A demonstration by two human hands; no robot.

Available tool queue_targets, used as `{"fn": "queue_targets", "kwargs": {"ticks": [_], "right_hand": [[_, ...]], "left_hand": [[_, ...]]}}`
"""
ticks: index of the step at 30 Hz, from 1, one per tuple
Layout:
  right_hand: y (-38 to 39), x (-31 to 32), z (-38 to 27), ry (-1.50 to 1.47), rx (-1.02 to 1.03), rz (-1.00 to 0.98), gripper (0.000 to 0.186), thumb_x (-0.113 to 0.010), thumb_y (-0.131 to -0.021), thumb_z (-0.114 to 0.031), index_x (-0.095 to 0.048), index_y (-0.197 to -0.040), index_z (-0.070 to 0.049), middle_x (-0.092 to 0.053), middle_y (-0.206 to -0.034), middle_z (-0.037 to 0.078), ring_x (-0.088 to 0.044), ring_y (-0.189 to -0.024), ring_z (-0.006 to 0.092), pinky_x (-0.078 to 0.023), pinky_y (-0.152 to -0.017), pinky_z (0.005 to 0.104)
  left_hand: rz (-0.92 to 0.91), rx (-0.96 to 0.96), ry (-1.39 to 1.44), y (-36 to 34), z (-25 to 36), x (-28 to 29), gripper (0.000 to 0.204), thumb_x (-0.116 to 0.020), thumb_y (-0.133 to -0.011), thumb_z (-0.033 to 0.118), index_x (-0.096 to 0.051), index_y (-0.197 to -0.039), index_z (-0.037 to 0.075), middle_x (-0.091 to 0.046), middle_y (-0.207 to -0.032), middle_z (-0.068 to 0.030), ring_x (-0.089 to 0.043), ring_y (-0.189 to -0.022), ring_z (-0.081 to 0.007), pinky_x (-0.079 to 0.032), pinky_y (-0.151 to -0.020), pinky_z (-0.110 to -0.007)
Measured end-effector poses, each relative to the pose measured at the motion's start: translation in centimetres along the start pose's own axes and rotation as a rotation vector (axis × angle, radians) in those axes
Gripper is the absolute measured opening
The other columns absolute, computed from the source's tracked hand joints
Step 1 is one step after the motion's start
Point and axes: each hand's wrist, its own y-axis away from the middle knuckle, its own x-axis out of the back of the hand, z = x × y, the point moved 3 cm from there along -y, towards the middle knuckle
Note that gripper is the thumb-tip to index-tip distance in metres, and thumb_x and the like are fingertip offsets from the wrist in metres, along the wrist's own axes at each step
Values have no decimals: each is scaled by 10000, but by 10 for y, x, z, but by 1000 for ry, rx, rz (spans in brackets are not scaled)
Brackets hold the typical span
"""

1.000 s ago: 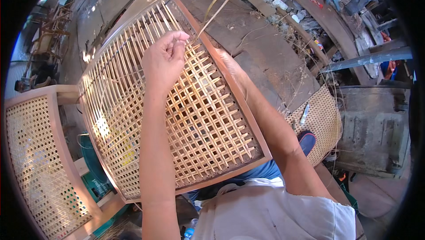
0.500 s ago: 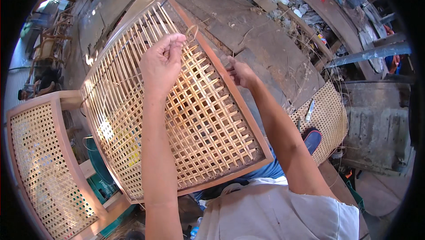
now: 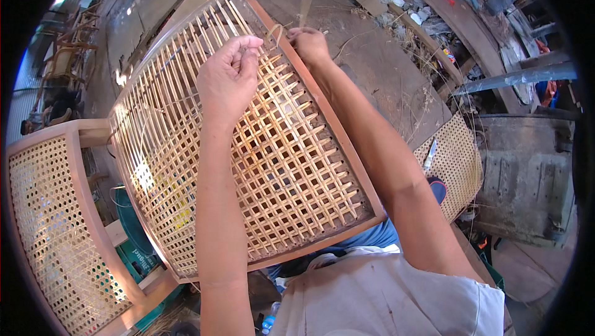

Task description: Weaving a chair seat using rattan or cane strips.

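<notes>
Before me leans a wooden frame (image 3: 341,131) strung with woven cane (image 3: 291,156), an open square lattice in its nearer part and long parallel strands farther off. Over the cane, my left hand (image 3: 228,79) is closed in a pinch by the frame's right rail. A thin cane strand (image 3: 277,30) curls up beside its fingertips and seems pinched there. My right hand (image 3: 310,45) is just outside that rail, fingers bent together. A slim pale tip pokes out past its fingers; what it grips is mostly hidden.
A second cane panel (image 3: 59,212) in a wooden frame joins at the left. On the right, a loose cane sheet (image 3: 462,156) lies under a knife-like tool (image 3: 430,154) and my shoe (image 3: 438,190). Wooden boards and rubble (image 3: 396,8) lie beyond; a grey metal panel (image 3: 527,175) stands far right.
My right hand has moved up and away along the outside of the rail, nearer the left hand. The left hand stays almost in place, and the strand's loop now rises at the rail.
</notes>
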Motion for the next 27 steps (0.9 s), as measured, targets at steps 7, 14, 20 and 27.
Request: {"fn": "queue_targets", "kwargs": {"ticks": [7,14,20,27], "right_hand": [[-8,21,40,1595,307,-153,259,-529,-928,-181,-755,-1038,-116,-733,-1081,129,-696,-1048,320,-582,-758,441],[-22,30,64,1693,228,-319,276,-536,-937,-234,-747,-1015,-74,-731,-1045,174,-730,-923,309,-581,-667,410],[-1,109,92,1425,205,-269,278,-541,-938,-243,-742,-999,-60,-731,-1022,182,-732,-877,301,-576,-644,403],[-19,149,132,1120,246,-259,285,-547,-939,-253,-736,-980,-44,-731,-995,191,-734,-822,291,-571,-617,394]], "left_hand": [[-17,9,-27,-1,5,0,158,-653,-897,136,-736,-1032,149,-484,-531,41,-419,-497,-57,-351,-515,-249],[-20,27,-168,-7,7,10,178,-621,-908,199,-735,-1024,127,-515,-559,41,-462,-506,-64,-377,-532,-263],[-189,66,-460,-14,11,30,246,-609,-930,385,-720,-1004,178,-681,-657,8,-670,-645,-159,-513,-646,-338],[73,-242,-456,56,36,125,418,-637,-919,357,-643,-1229,76,-634,-1261,-148,-559,-1217,-323,-423,-1047,-427]]}}
